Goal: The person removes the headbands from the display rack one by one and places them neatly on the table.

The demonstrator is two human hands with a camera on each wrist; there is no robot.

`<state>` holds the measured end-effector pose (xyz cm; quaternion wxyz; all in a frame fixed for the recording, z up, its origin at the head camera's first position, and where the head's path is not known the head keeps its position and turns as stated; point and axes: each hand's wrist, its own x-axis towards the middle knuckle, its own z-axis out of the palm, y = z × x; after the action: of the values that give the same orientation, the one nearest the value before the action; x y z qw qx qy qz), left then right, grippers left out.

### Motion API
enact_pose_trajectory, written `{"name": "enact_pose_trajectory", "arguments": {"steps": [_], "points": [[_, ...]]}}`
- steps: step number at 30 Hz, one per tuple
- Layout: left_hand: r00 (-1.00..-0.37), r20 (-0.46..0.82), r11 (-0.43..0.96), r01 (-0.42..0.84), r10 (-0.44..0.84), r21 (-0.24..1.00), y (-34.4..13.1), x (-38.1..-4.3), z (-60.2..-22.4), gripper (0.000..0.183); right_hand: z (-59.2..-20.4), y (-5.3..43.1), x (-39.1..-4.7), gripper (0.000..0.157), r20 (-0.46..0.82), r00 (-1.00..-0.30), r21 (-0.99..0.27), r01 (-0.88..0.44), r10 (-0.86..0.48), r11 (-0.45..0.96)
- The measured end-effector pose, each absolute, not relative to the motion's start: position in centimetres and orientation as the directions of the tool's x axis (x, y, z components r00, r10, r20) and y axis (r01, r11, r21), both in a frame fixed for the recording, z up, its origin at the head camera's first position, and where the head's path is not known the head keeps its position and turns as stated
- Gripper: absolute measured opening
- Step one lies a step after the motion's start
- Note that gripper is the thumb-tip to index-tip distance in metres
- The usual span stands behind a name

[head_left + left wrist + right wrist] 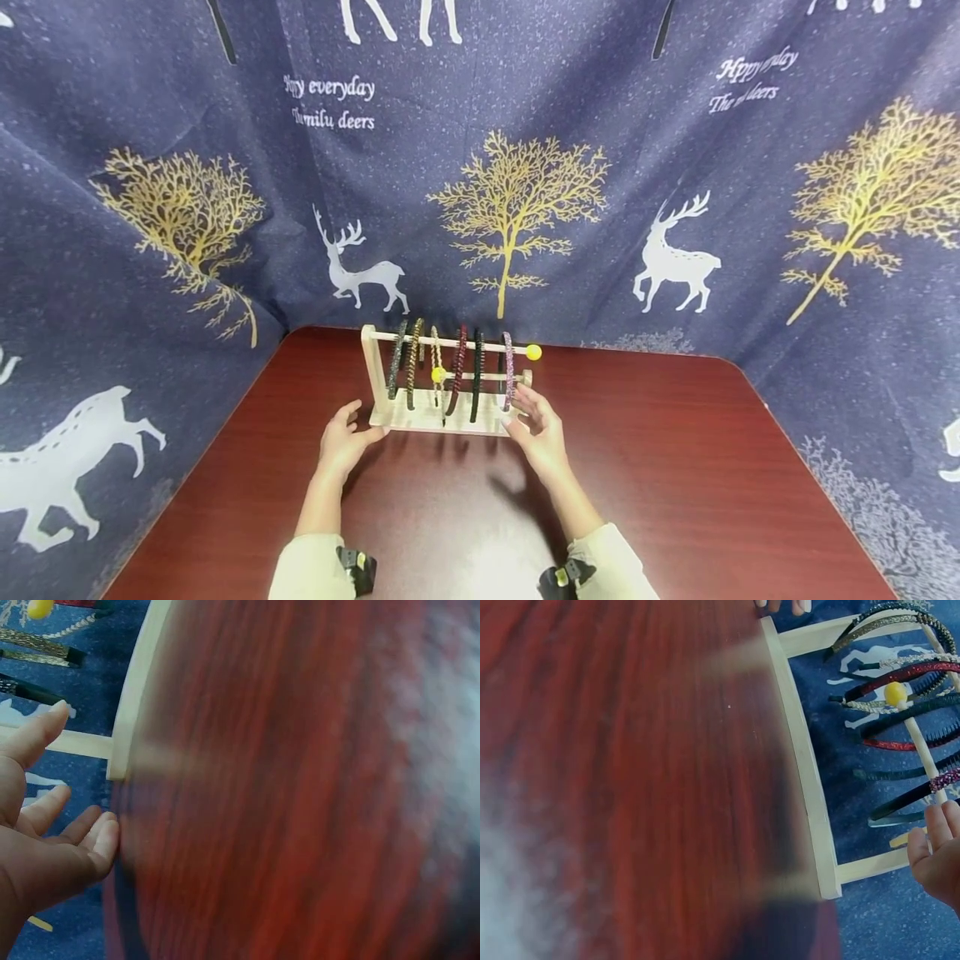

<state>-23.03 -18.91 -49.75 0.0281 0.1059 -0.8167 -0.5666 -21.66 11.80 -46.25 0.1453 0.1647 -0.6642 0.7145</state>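
Note:
A pale wooden headband stand [373,375] is on the table, with two horizontal rods and yellow balls [533,352] at rod ends. Several headbands hang on it, among them a gold one [414,362], a dark red one [459,371], a black one [477,379] and a glittery purple one [509,371]. My left hand [342,446] is at the base's left end, thumb by the front corner, fingers spread and relaxed. At the other end is my right hand [543,437], thumb near the base's front edge, fingers loosely bent beside the right post. Whether either hand touches wood, I cannot tell.
The reddish-brown table [660,467] extends in front of and beside the stand. A dark blue cloth [480,100] printed with white deer and golden trees hangs behind and at both sides. Light glares off the table's near part.

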Motion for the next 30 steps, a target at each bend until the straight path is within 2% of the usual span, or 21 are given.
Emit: {"name": "enact_pose_trajectory", "arguments": {"steps": [7,14,20,30], "points": [[-0.980,-0.081,0.409,-0.151,-0.183,0.900,-19.0,-23.9,-50.3,0.082,-46.3,11.5,-22.3,0.052,0.406,-0.914,-0.913,-0.406,-0.001,-0.045],[-0.979,-0.053,0.516,-0.150,-0.198,0.844,-18.9,-24.5,-50.7,0.078,-46.7,11.3,-22.6,0.030,0.379,-0.925,-0.924,-0.379,0.017,-0.047],[-0.970,-0.043,0.527,-0.168,-0.240,0.833,-18.5,-24.7,-50.6,0.069,-46.8,11.1,-22.6,0.017,0.406,-0.913,-0.911,-0.408,0.047,-0.064],[-0.943,-0.095,0.543,-0.264,-0.320,0.797,-17.8,-24.9,-50.7,0.062,-46.8,11.3,-22.7,0.012,0.422,-0.905,-0.901,-0.426,0.061,-0.087]]}}
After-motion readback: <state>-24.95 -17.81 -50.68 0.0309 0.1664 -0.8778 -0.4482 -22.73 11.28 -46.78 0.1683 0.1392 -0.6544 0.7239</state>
